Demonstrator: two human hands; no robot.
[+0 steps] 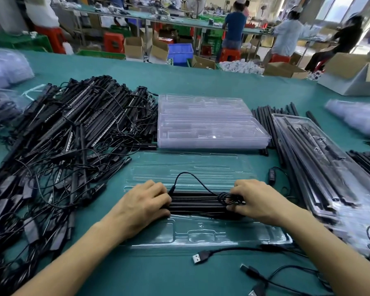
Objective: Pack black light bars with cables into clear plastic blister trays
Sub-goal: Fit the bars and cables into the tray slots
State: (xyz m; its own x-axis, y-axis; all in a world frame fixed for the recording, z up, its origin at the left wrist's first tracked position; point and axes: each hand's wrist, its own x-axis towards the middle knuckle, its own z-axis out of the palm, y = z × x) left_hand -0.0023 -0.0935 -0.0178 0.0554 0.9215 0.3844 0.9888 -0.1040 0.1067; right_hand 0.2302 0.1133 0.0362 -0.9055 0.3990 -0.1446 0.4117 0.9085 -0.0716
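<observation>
A bundle of black light bars [197, 204] lies crosswise at lower centre of the frame, over the middle of an open clear blister tray [201, 236] that rests flat on the teal table [175, 280]. The left hand [145, 201] grips the bundle's left end, fingers curled over the bars. The right hand [256, 199] holds the right end, its fingers curled and pinching the bars together with a small coil of thin black cable [229, 198]; a loop of that cable arches above the bundle between the hands. An inline controller [272, 175] lies just beyond the right hand. A USB plug [201, 257] lies on the table below the tray. Directly above, at centre, stands a stack of empty trays [209, 122]. The left of the frame is filled by a heap of bars with tangled cables [68, 129]; at right lie filled trays [320, 167] over loose bars. Seated workers [286, 37] occupy the upper background.
</observation>
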